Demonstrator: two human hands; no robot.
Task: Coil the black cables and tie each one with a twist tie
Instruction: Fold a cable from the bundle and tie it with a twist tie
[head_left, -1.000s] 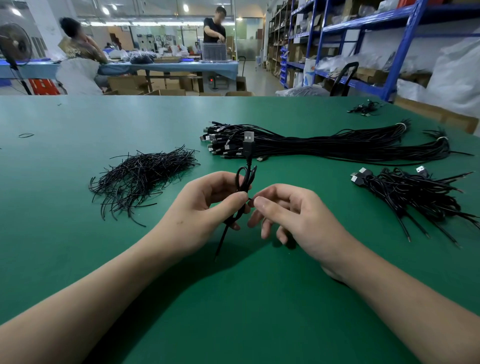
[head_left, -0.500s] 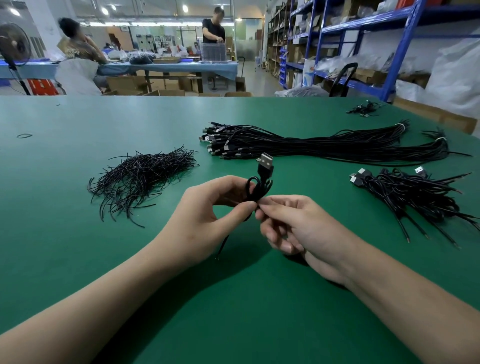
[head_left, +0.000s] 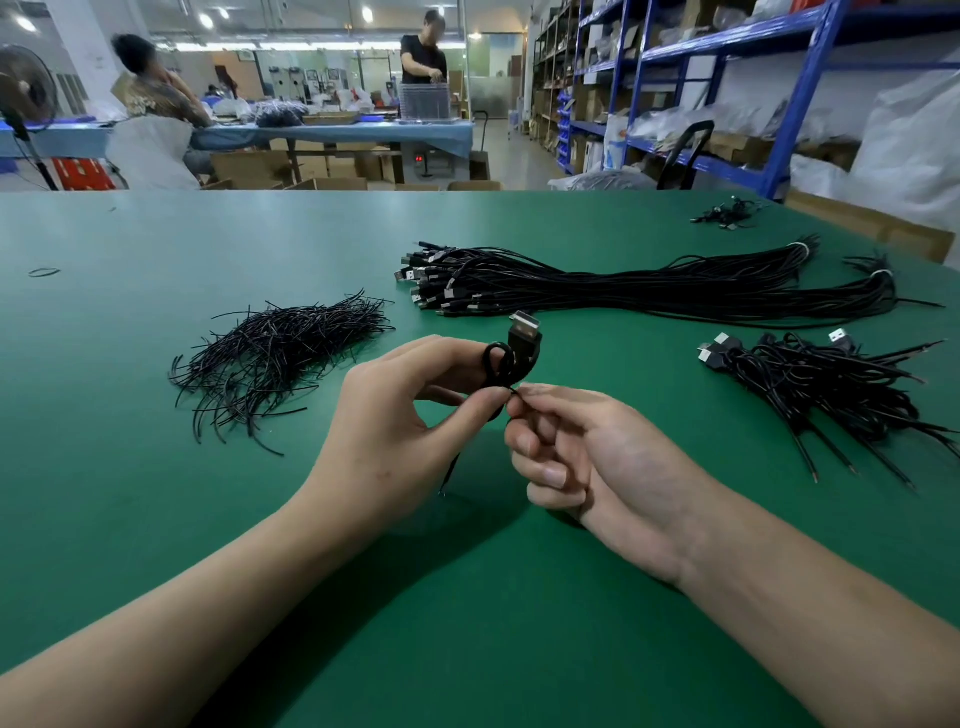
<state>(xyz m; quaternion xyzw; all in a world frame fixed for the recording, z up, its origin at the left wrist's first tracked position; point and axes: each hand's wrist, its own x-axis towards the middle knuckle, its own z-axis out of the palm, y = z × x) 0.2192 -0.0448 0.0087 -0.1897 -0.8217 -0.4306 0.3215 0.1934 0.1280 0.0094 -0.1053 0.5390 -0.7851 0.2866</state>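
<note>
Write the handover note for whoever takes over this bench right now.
Left hand: grips the coiled cable, plug up, above the table.
Right hand: pinches the coil's waist; the tie there is too small to tell.
Twist ties: pile on the left.
Straight cables: bundle at the back.
Coiled pile: on the right.
Done: this cable is coiled.
Left: finish its tie, then the straight bundle.

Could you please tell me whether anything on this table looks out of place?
Nothing looks damaged or spilled. Two strays: a small dark ring lies alone at the far left of the table, and a little cable tangle sits apart near the far right edge.
</note>
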